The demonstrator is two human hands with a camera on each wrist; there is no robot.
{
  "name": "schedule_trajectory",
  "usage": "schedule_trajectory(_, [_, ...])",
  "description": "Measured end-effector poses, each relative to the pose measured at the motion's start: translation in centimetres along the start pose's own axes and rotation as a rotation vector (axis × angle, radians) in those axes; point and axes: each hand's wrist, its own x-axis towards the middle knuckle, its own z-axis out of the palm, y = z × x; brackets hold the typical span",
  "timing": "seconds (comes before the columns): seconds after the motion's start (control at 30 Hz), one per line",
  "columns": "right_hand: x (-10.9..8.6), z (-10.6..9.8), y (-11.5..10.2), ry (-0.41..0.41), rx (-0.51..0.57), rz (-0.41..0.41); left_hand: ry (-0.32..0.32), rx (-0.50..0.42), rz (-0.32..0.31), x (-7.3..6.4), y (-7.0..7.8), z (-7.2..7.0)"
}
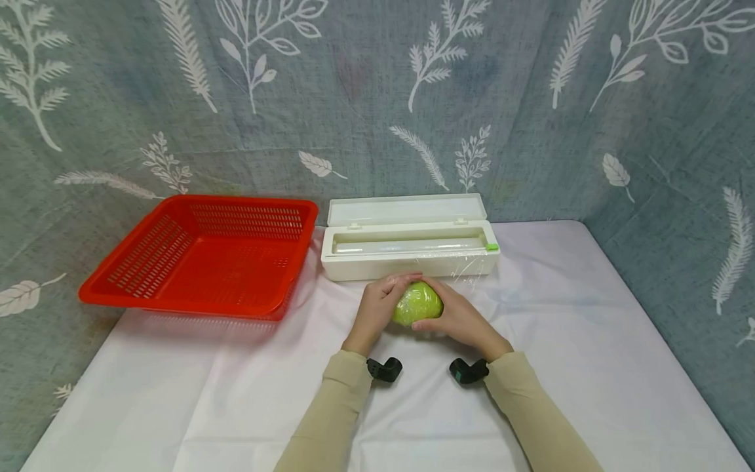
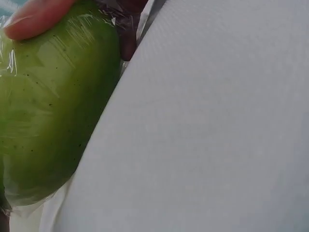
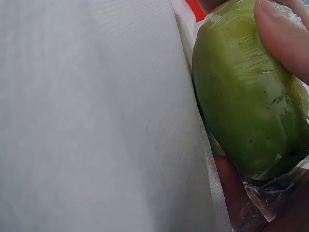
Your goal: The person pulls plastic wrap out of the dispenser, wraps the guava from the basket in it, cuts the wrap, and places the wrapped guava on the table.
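A smooth green mango (image 1: 417,305) with small dark specks is wrapped in clear cling film and sits low over the white cloth. My left hand (image 1: 380,301) holds its left side, the fingers bent over the far top. From the right, my right hand (image 1: 463,318) grips it with the thumb on the near side and fingers behind. Stretched, shiny film (image 2: 63,58) covers the skin in the left wrist view. Loose film (image 3: 270,198) bunches at the mango's end in the right wrist view. The underside of the fruit is hidden.
Just behind the hands stands a white cling film dispenser (image 1: 407,267), lid raised, a film roll (image 1: 407,246) inside and a green slider (image 1: 492,247) at its right end. A red plastic basket (image 1: 206,305) stands to the left. Patterned grey-green fabric (image 1: 366,98) hangs behind the table.
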Motion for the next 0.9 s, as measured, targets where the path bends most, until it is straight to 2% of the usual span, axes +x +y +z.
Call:
schedule_trajectory(0.07, [0.0, 0.1, 0.0, 0.006, -0.008, 0.009, -0.013, -0.001, 0.029, -0.2, 0.3, -0.2])
schedule_trajectory(0.13, [0.1, 0.2, 0.0, 0.009, -0.017, 0.012, -0.053, 0.004, 0.057, -0.3, 0.9, -0.6])
schedule_trajectory(0.27, [0.1, 0.1, 0.0, 0.003, -0.032, 0.026, -0.181, 0.004, 0.108, -0.6, 2.6, -1.5])
schedule_trajectory(0.4, [0.0, 0.0, 0.1, -0.005, -0.035, 0.05, -0.29, 0.012, 0.123, -0.6, 3.2, -2.1])
schedule_trajectory(0.53, [-0.1, -0.1, 0.3, -0.011, -0.019, 0.065, -0.387, 0.061, 0.134, -0.4, 3.7, -2.4])
schedule_trajectory(0.67, [-0.1, -0.1, 0.4, -0.023, -0.013, 0.069, -0.523, 0.1, 0.088, -0.2, 4.2, -3.3])
schedule_trajectory(0.77, [0.0, 0.0, 0.5, -0.032, -0.012, 0.07, -0.61, 0.026, 0.011, -0.1, 4.4, -4.4])
schedule_trajectory(0.83, [0.1, 0.0, 0.4, -0.032, -0.001, 0.069, -0.625, -0.055, -0.031, -0.1, 4.4, -5.2])
schedule_trajectory(0.9, [0.2, 0.0, 0.4, -0.027, 0.007, 0.064, -0.587, -0.147, -0.083, -0.1, 4.1, -5.7])
